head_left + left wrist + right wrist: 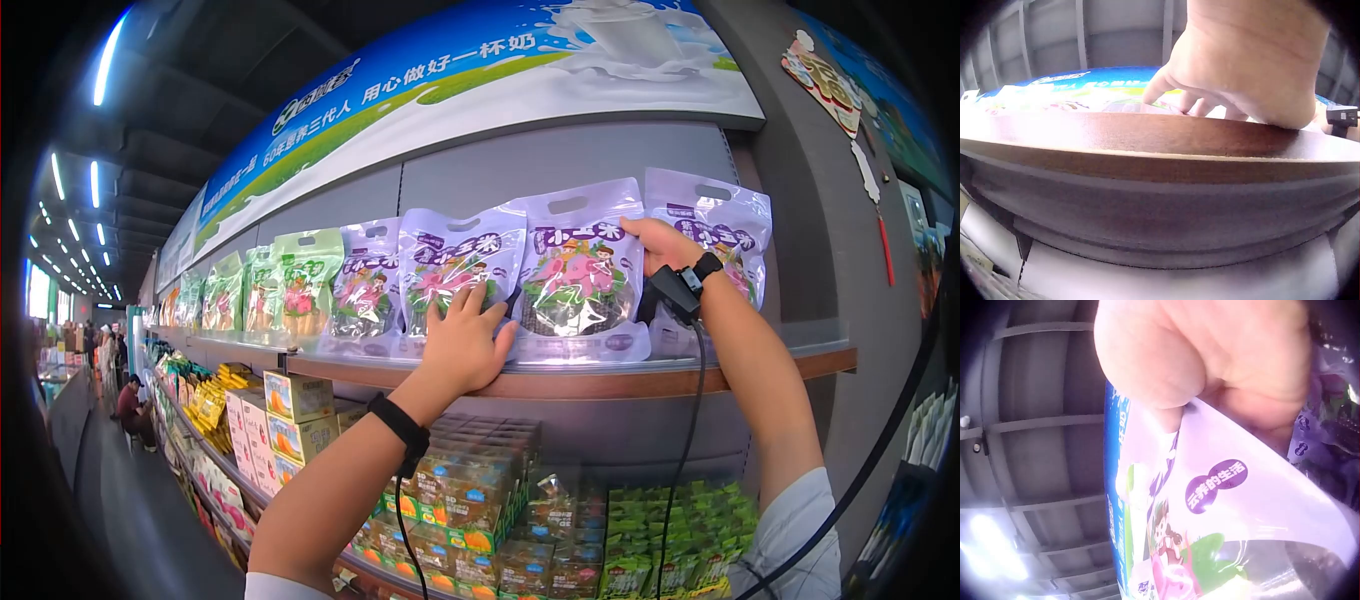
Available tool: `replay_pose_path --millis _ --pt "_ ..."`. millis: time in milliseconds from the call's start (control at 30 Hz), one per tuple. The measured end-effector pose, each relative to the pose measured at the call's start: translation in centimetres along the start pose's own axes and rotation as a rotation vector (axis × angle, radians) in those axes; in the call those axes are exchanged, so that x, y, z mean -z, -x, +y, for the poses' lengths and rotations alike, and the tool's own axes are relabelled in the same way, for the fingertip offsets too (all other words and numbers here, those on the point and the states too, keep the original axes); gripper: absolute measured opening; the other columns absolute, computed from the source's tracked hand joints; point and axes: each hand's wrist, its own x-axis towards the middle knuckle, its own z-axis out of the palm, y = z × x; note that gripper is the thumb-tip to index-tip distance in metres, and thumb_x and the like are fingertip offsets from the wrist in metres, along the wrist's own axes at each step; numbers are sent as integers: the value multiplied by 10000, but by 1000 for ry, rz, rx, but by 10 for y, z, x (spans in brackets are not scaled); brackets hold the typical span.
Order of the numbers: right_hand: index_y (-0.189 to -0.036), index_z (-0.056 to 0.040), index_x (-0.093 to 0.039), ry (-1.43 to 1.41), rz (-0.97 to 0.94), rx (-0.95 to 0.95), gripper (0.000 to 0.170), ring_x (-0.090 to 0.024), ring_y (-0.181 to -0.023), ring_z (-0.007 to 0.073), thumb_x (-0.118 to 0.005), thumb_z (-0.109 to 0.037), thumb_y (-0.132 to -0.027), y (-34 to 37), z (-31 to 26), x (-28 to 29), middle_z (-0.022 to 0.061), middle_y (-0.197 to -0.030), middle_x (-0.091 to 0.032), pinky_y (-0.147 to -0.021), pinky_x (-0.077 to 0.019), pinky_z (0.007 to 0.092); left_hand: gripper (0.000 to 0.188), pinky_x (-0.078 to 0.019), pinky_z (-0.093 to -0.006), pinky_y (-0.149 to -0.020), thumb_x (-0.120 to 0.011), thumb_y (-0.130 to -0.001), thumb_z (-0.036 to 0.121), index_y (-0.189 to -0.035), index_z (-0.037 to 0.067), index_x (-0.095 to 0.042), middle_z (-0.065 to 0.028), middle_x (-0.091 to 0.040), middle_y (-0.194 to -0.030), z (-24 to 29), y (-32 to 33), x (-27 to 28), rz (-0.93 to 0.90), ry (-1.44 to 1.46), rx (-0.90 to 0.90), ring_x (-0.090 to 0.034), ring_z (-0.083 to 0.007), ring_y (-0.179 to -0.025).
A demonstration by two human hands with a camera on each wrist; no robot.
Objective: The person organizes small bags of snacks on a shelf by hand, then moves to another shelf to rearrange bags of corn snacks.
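Purple corn bags with cut-out handles stand in a row on the upper shelf. My left hand (462,342) lies against the lower front of one purple bag (440,245), fingers spread, its heel at the wooden shelf edge (1147,134). With my right hand (660,245) I pinch the upper right edge of the neighbouring purple bag (575,290), thumb in front. The right wrist view shows that bag's side panel (1241,506) sloping under the hand, with the other fingers behind it. Another purple bag (715,205) stands behind my right hand, partly hidden by it.
Green bags (305,280) continue the row to the left. Below the shelf are stacked brown packs (450,490), green packets (640,530) and cartons (300,395). A black cable (880,440) crosses at the right. A seated person (135,410) is far down the aisle.
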Motion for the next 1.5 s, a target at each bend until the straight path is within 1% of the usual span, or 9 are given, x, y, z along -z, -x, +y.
replay_pose_path --millis 233,533,600,633,1000,1267,1333,1400,1500 --pt "-1172 19 -469 79 141 -3 355 -597 -1004 287 -459 -267 -961 -6 5 2 174 -1166 -572 -868 -492 468 362 -330 -561 -943 -495 -887 371 -1092 100 -619 -181 -460 -1311 2 -1 0 23 -30 -10 -414 -338 -1237" --pt "-1162 8 -490 101 260 30 366 -590 -1007 298 -490 -274 -930 -3 4 1 175 -1158 -578 -875 -474 489 345 -348 -542 -926 -515 -876 366 -1067 103 -630 -173 -474 -1294 1 0 -1 62 -12 -9 -434 -328 -1213" --pt "-1118 -1 -513 38 232 54 322 -616 -845 249 -482 -264 -934 -6 4 6 130 -1011 -606 -697 -525 419 346 -352 -540 -922 -515 -875 367 -1067 103 -631 -174 -476 -1292 1 0 -1 63 -13 -3 -437 -328 -1210" --pt "-1118 -1 -513 37 231 54 322 -616 -845 249 -482 -264 -934 -7 4 8 130 -1011 -606 -697 -525 419 348 -356 -537 -919 -516 -875 368 -1067 103 -632 -175 -479 -1290 1 0 -1 64 -16 2 -440 -328 -1207" --pt "-1144 17 -511 92 320 109 378 -608 -897 258 -461 -301 -946 -1 2 5 139 -1046 -608 -778 -505 436 355 -352 -567 -942 -514 -876 369 -1063 91 -631 -183 -482 -1290 4 -1 -1 63 -4 53 -454 -346 -1193" --pt "-1145 19 -520 1 205 123 377 -602 -933 256 -441 -301 -961 -5 4 13 133 -1084 -607 -818 -499 431 332 -342 -561 -951 -531 -861 346 -1018 76 -643 -187 -488 -1278 7 -2 -7 71 17 113 -443 -345 -1202" --pt "-1151 17 -519 11 204 117 376 -600 -950 256 -438 -297 -962 -2 4 8 131 -1090 -607 -834 -495 431 314 -308 -564 -972 -553 -845 330 -962 58 -655 -187 -497 -1259 5 -2 -8 224 -82 -20 -434 -347 -1202" --pt "-1158 19 -526 -80 176 144 368 -607 -989 283 -460 -279 -953 3 4 2 169 -1130 -612 -903 -471 423 308 -292 -567 -980 -560 -840 324 -942 51 -659 -186 -501 -1248 5 -2 -8 230 -84 -35 -430 -348 -1202" --pt "-1169 9 -525 -74 73 172 372 -608 -990 266 -468 -288 -953 4 7 -2 154 -1132 -614 -904 -473 406 305 -275 -573 -987 -568 -836 318 -923 41 -663 -186 -507 -1233 6 -2 -6 242 -82 -57 -426 -348 -1201"
